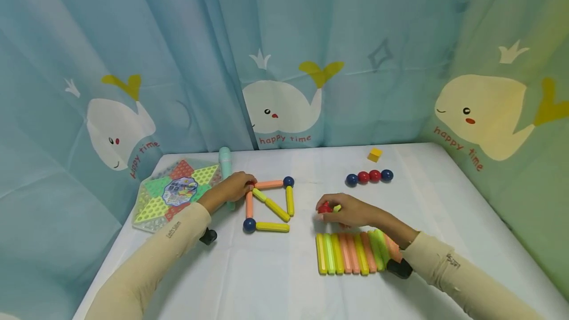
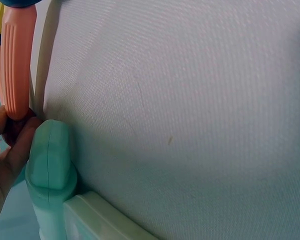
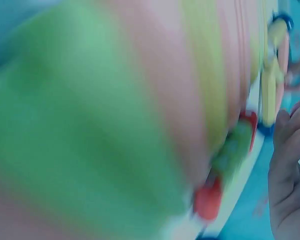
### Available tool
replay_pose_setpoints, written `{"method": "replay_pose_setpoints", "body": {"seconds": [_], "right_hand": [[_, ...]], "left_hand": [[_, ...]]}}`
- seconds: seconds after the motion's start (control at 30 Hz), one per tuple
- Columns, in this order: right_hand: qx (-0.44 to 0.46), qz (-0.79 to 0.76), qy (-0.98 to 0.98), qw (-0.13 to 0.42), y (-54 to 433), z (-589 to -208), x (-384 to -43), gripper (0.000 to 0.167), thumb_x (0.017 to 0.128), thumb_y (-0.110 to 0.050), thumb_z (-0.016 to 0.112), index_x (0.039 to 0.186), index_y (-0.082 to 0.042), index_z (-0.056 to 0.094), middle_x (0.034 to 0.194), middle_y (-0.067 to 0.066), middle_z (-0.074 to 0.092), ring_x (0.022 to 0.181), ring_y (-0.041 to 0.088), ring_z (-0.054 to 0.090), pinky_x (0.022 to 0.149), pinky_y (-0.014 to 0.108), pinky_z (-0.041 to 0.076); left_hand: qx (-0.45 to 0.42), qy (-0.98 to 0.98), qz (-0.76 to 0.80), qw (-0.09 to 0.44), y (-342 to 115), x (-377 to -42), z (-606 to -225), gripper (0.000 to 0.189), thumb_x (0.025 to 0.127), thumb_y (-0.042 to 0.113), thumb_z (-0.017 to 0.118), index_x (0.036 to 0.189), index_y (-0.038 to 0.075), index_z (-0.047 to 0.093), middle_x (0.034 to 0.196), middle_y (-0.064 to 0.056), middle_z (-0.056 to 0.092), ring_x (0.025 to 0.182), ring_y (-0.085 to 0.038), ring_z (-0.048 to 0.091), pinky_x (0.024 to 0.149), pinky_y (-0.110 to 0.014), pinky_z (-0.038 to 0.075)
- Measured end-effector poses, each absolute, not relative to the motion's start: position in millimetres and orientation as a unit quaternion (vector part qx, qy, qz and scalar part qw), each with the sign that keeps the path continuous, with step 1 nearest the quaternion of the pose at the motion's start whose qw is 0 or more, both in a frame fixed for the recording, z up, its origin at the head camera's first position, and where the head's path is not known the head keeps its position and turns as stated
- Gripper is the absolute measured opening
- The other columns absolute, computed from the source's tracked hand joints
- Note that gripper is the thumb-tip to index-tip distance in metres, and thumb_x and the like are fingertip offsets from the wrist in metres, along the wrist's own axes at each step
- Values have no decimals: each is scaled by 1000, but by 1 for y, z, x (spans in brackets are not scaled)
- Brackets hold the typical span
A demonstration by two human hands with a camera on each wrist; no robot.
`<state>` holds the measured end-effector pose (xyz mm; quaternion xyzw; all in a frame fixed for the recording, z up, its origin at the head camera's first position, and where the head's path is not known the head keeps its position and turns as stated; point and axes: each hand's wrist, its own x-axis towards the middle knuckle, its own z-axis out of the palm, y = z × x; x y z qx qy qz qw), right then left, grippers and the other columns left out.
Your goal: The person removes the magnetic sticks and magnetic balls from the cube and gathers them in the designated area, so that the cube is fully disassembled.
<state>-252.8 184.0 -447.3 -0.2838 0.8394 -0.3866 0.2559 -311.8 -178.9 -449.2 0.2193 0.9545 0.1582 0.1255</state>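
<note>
In the head view my left hand [image 1: 236, 186] is at the upper left corner of a square of balls and sticks. Its fingers pinch a dark red ball [image 2: 19, 127] at the end of an orange stick [image 2: 17, 60], seen in the left wrist view. Blue balls [image 1: 250, 225] mark two other corners, and a yellow stick [image 1: 276, 210] runs diagonally inside. My right hand [image 1: 348, 210] holds a red ball [image 1: 325, 208] between thumb and fingers. Under that hand, a green stick [image 3: 233, 150] lies between red pieces, blurred in the right wrist view.
Below my right hand lies a row of coloured sticks [image 1: 346, 256]. Farther back are a line of blue and red balls [image 1: 375, 176] and a yellow block [image 1: 375, 154]. A star-patterned game board [image 1: 153, 189] and a mint-green cylindrical object [image 1: 225, 162] stand left.
</note>
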Motion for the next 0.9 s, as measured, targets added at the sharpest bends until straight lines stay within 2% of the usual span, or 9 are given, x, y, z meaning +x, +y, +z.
{"method": "replay_pose_setpoints", "body": {"seconds": [0.1, 0.27, 0.43, 0.57, 0.73, 0.9], "right_hand": [[-267, -396, 841, 254, 217, -443, -255, 30, 99, -26, 64, 125, -10, 61, 96, 10, 63, 58, 16, 54, 52, 26, 47], [-223, -389, 869, 212, 279, -437, -266, 45, 98, -22, 64, 137, -2, 52, 106, 16, 61, 62, 20, 57, 53, 30, 50], [-150, -355, 914, 127, 338, -437, -287, 46, 97, -27, 67, 133, 0, 56, 106, 19, 65, 65, 19, 60, 52, 31, 51], [-130, -302, 940, 88, 367, -440, -307, 43, 97, -23, 67, 129, 4, 56, 106, 27, 66, 68, 18, 63, 54, 31, 52], [-108, -270, 952, 93, 380, -445, -329, 48, 96, -22, 67, 131, 8, 52, 98, 26, 64, 70, 20, 63, 57, 32, 50], [-68, -254, 954, 143, 384, -456, -341, 53, 97, -26, 65, 135, 6, 49, 100, 24, 61, 76, 21, 60, 62, 31, 50]], "left_hand": [[218, 955, 159, 125, -181, -312, -451, 27, 104, 12, 55, 126, 3, 67, 121, -12, 68, 112, -26, 61, 102, -45, 49], [213, 954, 165, 129, -183, -311, -450, 28, 104, 13, 55, 127, 3, 66, 122, -12, 67, 113, -27, 61, 103, -46, 49], [214, 954, 167, 124, -184, -311, -450, 28, 104, 13, 55, 127, 3, 66, 122, -12, 67, 112, -26, 61, 103, -45, 49], [211, 955, 165, 124, -185, -313, -451, 27, 104, 13, 56, 127, 4, 67, 121, -11, 68, 110, -25, 61, 102, -45, 50], [203, 954, 172, 137, -184, -313, -450, 29, 104, 14, 56, 129, 4, 65, 121, -11, 68, 108, -23, 62, 101, -44, 51], [191, 953, 185, 145, -181, -314, -450, 31, 104, 16, 55, 132, 3, 61, 118, -12, 68, 102, -20, 62, 97, -41, 53]]}}
